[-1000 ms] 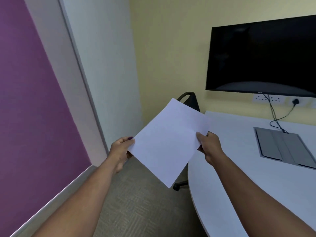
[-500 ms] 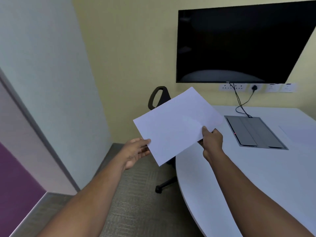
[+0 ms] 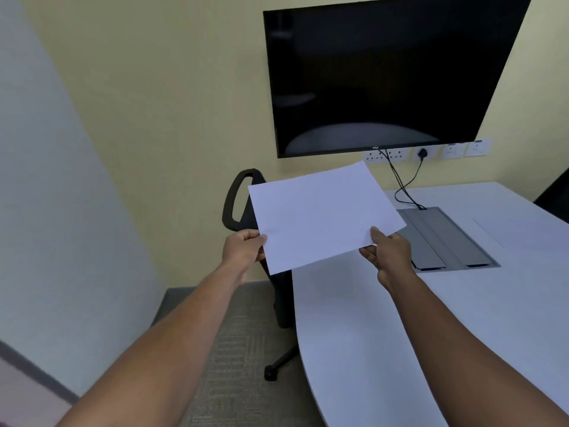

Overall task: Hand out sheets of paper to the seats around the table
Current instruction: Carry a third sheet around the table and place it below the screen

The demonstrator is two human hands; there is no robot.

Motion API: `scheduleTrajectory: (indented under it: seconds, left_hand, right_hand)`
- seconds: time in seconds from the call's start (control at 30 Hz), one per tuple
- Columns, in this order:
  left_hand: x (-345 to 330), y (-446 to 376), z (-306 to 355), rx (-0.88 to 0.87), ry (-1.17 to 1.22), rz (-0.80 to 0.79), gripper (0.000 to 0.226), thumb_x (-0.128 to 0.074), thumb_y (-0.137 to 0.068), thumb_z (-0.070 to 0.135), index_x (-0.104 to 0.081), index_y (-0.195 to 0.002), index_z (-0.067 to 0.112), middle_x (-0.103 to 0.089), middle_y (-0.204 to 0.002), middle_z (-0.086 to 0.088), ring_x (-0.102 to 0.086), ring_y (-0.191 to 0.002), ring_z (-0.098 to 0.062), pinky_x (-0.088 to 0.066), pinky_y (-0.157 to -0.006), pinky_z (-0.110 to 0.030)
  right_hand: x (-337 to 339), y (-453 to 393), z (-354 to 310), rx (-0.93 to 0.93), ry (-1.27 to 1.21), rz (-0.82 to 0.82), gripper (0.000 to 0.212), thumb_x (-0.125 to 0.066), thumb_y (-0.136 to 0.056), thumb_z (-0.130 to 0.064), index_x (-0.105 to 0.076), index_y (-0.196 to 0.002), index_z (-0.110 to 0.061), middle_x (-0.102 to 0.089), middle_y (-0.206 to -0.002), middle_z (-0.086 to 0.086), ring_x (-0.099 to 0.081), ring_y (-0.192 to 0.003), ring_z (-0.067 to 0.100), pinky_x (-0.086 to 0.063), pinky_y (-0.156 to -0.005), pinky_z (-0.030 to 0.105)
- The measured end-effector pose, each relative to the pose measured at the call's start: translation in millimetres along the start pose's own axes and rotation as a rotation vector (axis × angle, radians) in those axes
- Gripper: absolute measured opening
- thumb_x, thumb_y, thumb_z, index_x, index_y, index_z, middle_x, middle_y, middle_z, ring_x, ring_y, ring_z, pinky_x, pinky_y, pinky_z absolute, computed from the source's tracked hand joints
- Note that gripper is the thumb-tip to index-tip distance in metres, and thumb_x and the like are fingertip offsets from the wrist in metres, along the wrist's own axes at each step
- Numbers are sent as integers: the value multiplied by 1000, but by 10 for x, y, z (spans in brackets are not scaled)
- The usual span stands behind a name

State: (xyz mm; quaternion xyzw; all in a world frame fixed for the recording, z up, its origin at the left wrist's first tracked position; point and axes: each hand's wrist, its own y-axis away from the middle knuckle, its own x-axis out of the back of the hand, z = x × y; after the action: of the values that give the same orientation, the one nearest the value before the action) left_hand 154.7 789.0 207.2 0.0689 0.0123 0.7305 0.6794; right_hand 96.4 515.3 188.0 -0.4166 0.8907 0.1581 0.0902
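Paper sheet in both hands' grip

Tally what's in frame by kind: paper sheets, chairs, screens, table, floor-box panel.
Paper sheets: 2, one held in the air by left hand and right hand, one lying on the table
Chairs: 1; a dark shape at the right edge is unclear
Screens: 1
Tables: 1
Cable panels: 1
Total: 6

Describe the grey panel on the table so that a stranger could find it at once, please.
Start at the big black screen on the yellow wall and follow its black cables down to the white table. They end at the grey panel, set into the tabletop. It is the table's only dark rectangle; everything else there is white.
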Motion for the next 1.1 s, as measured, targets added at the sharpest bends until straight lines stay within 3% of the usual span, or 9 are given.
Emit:
scheduleTrajectory:
  seconds: [0.17,0.33,0.6,0.77,0.9,1.0,1.1]
  left_hand:
    - [-398,-515,76,-34,18,99,4,-68,-88,15,-72,-89,15,-74,-87,-2,-68,-67,-12,-54,-55,-19]
    - [-786,-928,-6,-4,23,111,8,-70,-87,14,-74,-93,10,-75,-90,-3,-71,-85,-21,-59,-80,-36]
    - [-1324,-1494,-580,152,2,63,12,-68,-88,13,-73,-98,7,-75,-92,-12,-70,-87,-26,-59,-85,-41]
    - [-1455,-1806,-957,269,-45,36,8,-68,-88,14,-73,-93,14,-73,-84,-5,-64,-71,-19,-57,-70,-31]
    - [-1548,-2060,-1180,315,-99,32,8,-68,-87,14,-71,-83,20,-72,-86,-3,-66,-81,-22,-58,-83,-37]
    - [-1637,-2208,-1346,342,-125,58,11,-67,-87,11,-71,-80,17,-68,-77,2,-65,-78,-22,-56,-72,-30]
    - [-1730,-2201,-1491,359,-182,85,28,-66,-86,10,-62,-61,23,-66,-72,0,-59,-67,-19,-47,-57,-22]
  right_hand:
    - [60,-559,-152,12,91,17,22,-69,-90,-19,-53,-81,-7,-65,-84,10,-69,-63,17,-55,-48,23]
    - [193,-971,-138,9,172,96,32,-71,-89,-16,-47,-67,-13,-64,-75,8,-64,-63,13,-51,-53,26]
    - [345,-1546,265,-68,170,241,32,-66,-92,-9,-48,-66,-8,-62,-71,14,-65,-66,19,-55,-62,27]
    - [266,-1806,609,-92,231,342,43,-68,-90,-13,-40,-58,-14,-55,-57,6,-65,-64,16,-47,-56,29]
    - [196,-2040,912,-118,324,404,46,-69,-89,-16,-39,-54,-14,-60,-54,7,-63,-58,15,-46,-59,31]
    - [146,-2196,1146,-170,380,442,41,-67,-90,-16,-43,-56,-11,-65,-59,8,-60,-56,16,-47,-60,30]
    - [206,-2268,1286,-188,455,463,37,-63,-91,-15,-47,-59,-9,-68,-64,6,-60,-58,20,-45,-60,31]
